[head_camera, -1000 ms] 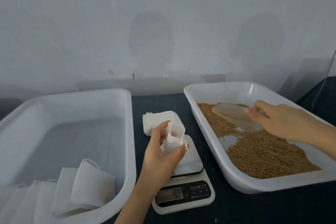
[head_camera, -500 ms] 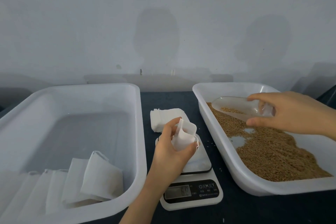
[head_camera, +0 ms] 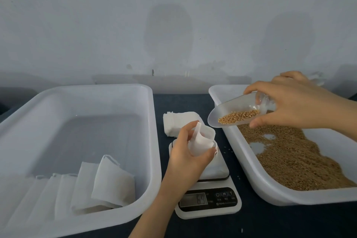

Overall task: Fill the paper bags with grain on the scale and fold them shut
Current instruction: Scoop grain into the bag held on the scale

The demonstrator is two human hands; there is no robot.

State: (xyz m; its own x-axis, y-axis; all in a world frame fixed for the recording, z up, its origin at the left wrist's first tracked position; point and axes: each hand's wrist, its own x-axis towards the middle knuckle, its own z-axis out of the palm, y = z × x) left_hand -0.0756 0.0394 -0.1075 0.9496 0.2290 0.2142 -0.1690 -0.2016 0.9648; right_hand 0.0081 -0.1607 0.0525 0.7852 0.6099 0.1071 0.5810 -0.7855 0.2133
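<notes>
Left hand (head_camera: pixel 185 152) pinches the small paper bag (head_camera: pixel 201 143) open over the scale (head_camera: pixel 209 197); right hand (head_camera: pixel 295 102) grips the loaded scoop (head_camera: pixel 233 114). Narrow mouth, so a fast tip probably spills grain onto the tabletop (head_camera: pixel 193 102).

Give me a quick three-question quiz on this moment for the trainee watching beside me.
1. True or false: the clear scoop in the right hand is empty.
2. What does the left hand hold over the scale? A) an open paper bag B) a spoon C) a lid
3. Fill in: the row of white bags lies in the ___ tub.
Key: 1 false, it carries grain. 2 A. 3 left.
</notes>
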